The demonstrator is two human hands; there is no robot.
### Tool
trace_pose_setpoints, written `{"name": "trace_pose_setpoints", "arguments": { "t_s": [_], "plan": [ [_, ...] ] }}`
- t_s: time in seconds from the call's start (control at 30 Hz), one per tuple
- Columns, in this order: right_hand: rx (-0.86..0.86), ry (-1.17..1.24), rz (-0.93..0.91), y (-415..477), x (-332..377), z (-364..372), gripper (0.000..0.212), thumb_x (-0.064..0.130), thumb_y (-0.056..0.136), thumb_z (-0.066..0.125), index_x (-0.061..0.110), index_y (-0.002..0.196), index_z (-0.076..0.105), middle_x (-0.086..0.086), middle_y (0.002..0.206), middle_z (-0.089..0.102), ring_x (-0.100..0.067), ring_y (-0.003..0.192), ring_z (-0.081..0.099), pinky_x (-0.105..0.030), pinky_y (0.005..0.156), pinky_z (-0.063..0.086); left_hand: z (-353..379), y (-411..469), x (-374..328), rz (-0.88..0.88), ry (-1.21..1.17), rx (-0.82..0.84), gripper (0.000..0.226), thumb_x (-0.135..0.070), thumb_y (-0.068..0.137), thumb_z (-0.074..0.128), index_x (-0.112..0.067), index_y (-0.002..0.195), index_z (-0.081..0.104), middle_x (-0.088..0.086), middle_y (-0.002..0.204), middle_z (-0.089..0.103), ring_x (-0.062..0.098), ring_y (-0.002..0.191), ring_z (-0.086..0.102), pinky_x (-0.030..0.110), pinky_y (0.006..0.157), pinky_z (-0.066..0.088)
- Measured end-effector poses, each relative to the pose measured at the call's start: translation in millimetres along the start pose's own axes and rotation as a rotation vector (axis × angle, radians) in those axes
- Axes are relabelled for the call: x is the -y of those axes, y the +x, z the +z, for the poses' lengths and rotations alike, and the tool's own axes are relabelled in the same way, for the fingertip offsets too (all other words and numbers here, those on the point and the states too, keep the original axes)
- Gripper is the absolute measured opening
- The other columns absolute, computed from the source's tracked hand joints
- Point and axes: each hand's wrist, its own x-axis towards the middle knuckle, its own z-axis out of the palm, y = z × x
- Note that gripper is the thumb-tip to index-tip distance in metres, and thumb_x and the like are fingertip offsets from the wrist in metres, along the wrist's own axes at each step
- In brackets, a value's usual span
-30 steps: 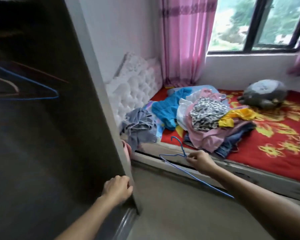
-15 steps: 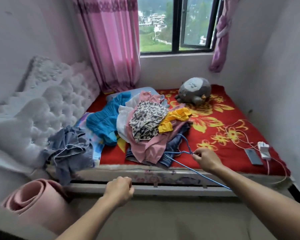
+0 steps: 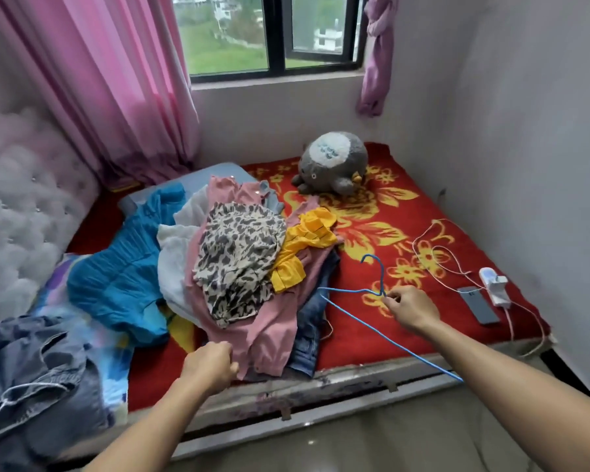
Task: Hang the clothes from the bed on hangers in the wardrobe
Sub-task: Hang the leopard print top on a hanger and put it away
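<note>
A heap of clothes lies on the red flowered bed [image 3: 423,321]: a leopard-print piece [image 3: 239,253] on top, a pink garment [image 3: 273,332] under it, a yellow one [image 3: 300,247], a turquoise one [image 3: 123,277] and jeans [image 3: 310,321]. My left hand [image 3: 210,366] grips the near hem of the pink garment at the bed's front edge. My right hand [image 3: 411,308] pinches a blue wire hanger [image 3: 378,277] at its neck, hook up, just right of the heap. The wardrobe is out of view.
A grey plush toy [image 3: 334,165] sits at the back of the bed. A phone [image 3: 477,303], charger [image 3: 493,284] and cables lie at the right. Denim clothing [image 3: 38,369] hangs off the near left corner by the tufted headboard [image 3: 21,212]. Pink curtain and window behind.
My view has turned from the wardrobe to the bed. My left hand left the wardrobe door and reached to the pink garment's hem. My right hand carried the hanger over the bed.
</note>
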Motion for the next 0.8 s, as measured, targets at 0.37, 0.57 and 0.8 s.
{"name": "trace_pose_setpoints", "arguments": {
  "t_s": [0.37, 0.57, 0.8],
  "plan": [
    [-0.050, -0.080, 0.212, 198.6, -13.0, 16.7, 0.025, 0.041, 0.088, 0.061, 0.031, 0.107, 0.073, -0.008, 0.114, 0.069, -0.031, 0.109, 0.062, -0.034, 0.085, 0.048, -11.1, 177.1, -37.7, 0.056, 0.003, 0.122, 0.014, -0.038, 0.087, 0.046, -0.027, 0.079, 0.051, 0.000, 0.096, 0.067, 0.022, 0.089, 0.063, 0.031, 0.065, 0.043],
    [-0.009, -0.085, 0.295, 335.9, -17.1, 70.4, 0.023, 0.037, 0.088, 0.060, 0.029, 0.105, 0.073, -0.008, 0.109, 0.070, -0.031, 0.104, 0.064, -0.035, 0.082, 0.049, 2.2, 276.9, -37.3, -0.022, 0.037, 0.195, 0.016, -0.040, 0.089, 0.049, -0.025, 0.081, 0.052, 0.000, 0.094, 0.066, 0.022, 0.088, 0.062, 0.029, 0.064, 0.043],
    [0.330, -0.097, 0.254, 385.4, -6.6, 200.5, 0.029, 0.019, 0.089, 0.057, 0.021, 0.115, 0.067, -0.015, 0.119, 0.066, -0.034, 0.112, 0.060, -0.037, 0.089, 0.048, 27.2, 351.3, -31.0, -0.125, -0.124, 0.203, 0.018, -0.036, 0.088, 0.051, -0.023, 0.084, 0.062, -0.003, 0.082, 0.066, 0.020, 0.078, 0.060, 0.029, 0.059, 0.042]
  ]
}}
